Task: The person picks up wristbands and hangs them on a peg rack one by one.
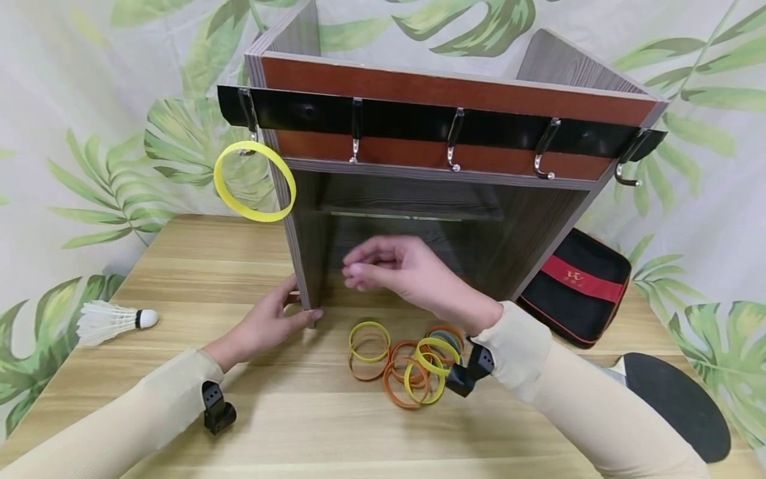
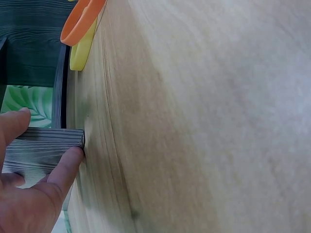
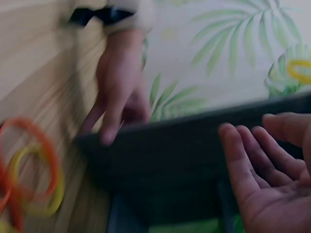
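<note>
A grey wood-grain shelf with a red-brown front board [image 1: 443, 76] carries a black rail [image 1: 403, 123] of several hooks. A yellow ring [image 1: 263, 216] hangs at the leftmost hook. My left hand [image 1: 266, 329] grips the lower front corner of the left side panel [image 2: 46, 153], thumb on its near edge in the left wrist view. In front of the shelf's opening, my right hand [image 1: 401, 266] is raised with loosely bent fingers and nothing in them. Below it, several orange, yellow and blue-grey rings lie in an overlapping heap, an orange ring [image 1: 403, 404] nearest me.
A shuttlecock [image 1: 116, 322] lies at the table's left. On the right, a black pouch with a red band [image 1: 583, 283] leans by the shelf, and a black table-tennis bat [image 1: 676, 402] lies nearer, partly behind my right sleeve. A leaf-patterned cloth [image 1: 90, 100] hangs behind.
</note>
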The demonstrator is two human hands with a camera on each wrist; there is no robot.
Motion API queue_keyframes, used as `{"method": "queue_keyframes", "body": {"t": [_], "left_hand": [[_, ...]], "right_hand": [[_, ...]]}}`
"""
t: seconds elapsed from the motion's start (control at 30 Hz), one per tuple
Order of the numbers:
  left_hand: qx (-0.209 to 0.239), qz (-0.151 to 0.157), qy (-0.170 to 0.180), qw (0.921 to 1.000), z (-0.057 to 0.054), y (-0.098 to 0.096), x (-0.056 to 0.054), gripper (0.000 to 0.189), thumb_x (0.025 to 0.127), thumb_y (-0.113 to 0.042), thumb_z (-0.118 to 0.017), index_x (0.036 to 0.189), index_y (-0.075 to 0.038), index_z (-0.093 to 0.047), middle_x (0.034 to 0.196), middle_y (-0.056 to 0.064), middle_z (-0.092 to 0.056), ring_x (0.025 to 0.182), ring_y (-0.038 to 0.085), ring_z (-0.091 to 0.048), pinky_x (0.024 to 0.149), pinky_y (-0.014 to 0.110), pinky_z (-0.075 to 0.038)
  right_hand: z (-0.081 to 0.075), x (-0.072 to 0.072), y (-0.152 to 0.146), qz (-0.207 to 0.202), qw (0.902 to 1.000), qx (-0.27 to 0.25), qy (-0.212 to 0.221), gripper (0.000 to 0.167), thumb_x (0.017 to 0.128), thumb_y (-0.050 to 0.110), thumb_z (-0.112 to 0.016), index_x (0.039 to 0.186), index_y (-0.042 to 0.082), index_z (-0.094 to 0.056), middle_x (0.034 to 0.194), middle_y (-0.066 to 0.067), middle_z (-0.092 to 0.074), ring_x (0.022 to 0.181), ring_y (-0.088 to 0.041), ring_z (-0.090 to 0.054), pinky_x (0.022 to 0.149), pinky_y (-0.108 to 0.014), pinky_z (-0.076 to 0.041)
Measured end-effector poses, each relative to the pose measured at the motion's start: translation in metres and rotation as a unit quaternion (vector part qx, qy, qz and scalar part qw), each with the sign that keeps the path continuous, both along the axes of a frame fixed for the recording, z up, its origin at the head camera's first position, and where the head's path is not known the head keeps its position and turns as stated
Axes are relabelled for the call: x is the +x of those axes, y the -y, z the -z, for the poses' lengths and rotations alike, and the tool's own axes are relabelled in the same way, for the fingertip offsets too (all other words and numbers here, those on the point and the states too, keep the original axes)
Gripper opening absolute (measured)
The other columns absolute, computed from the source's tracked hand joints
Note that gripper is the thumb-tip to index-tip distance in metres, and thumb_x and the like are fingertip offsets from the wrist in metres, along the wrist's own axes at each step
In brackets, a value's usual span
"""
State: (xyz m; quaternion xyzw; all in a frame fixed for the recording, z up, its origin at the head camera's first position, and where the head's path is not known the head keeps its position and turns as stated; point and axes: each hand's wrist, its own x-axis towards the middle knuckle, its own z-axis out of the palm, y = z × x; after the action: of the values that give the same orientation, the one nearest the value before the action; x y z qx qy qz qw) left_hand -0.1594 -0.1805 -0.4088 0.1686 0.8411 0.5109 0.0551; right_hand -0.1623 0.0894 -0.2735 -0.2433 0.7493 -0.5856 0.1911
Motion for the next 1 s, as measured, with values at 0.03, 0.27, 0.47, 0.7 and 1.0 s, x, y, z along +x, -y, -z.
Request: {"method": "queue_keyframes", "body": {"t": [0.03,0.27,0.47,0.7,1.0], "left_hand": [[-0.003,-0.001,0.001,1.0000,0.000,0.000,0.000,0.065,0.099,-0.013,-0.072,0.156,-0.004,-0.041,0.148,0.025,-0.058,0.129,0.045,-0.061,0.097,0.043,-0.054],[-0.005,-0.005,0.009,0.9999,-0.002,0.000,0.001,0.065,0.099,-0.014,-0.072,0.155,-0.003,-0.041,0.145,0.025,-0.058,0.129,0.045,-0.061,0.092,0.037,-0.056],[-0.004,-0.006,0.010,0.9999,-0.001,0.000,0.000,0.066,0.099,-0.013,-0.072,0.156,-0.004,-0.040,0.146,0.026,-0.058,0.129,0.045,-0.061,0.092,0.038,-0.056],[0.000,-0.004,0.010,0.9999,-0.001,0.000,0.000,0.068,0.099,-0.013,-0.072,0.157,-0.003,-0.038,0.146,0.027,-0.057,0.129,0.046,-0.061,0.090,0.035,-0.057],[-0.005,-0.007,0.008,0.9999,-0.001,0.000,0.000,0.067,0.099,-0.015,-0.073,0.156,-0.004,-0.040,0.142,0.025,-0.060,0.128,0.044,-0.062,0.090,0.035,-0.055]], "right_hand": [[0.005,-0.002,-0.006,-0.002,0.9999,0.012,-0.001,0.022,0.103,0.007,-0.065,0.122,-0.002,-0.069,0.115,-0.021,-0.077,0.103,-0.025,-0.078,0.091,-0.034,-0.062],[0.036,-0.006,-0.053,-0.013,0.9949,0.099,-0.015,0.021,0.101,0.007,-0.067,0.119,-0.004,-0.070,0.110,-0.022,-0.076,0.092,-0.013,-0.077,0.087,-0.036,-0.063],[0.060,-0.006,-0.088,-0.031,0.9822,0.179,-0.048,0.021,0.101,0.010,-0.067,0.116,-0.005,-0.071,0.105,-0.023,-0.075,0.092,-0.027,-0.074,0.083,-0.037,-0.062],[0.081,-0.004,-0.111,-0.049,0.9639,0.249,-0.082,0.015,0.099,0.009,-0.069,0.109,-0.002,-0.073,0.101,-0.016,-0.077,0.078,-0.006,-0.061,0.072,-0.022,-0.051],[0.096,-0.003,-0.119,-0.074,0.9645,0.248,-0.051,0.013,0.099,0.008,-0.067,0.107,-0.002,-0.072,0.097,-0.012,-0.075,0.082,-0.005,-0.062,0.073,-0.021,-0.054]]}}
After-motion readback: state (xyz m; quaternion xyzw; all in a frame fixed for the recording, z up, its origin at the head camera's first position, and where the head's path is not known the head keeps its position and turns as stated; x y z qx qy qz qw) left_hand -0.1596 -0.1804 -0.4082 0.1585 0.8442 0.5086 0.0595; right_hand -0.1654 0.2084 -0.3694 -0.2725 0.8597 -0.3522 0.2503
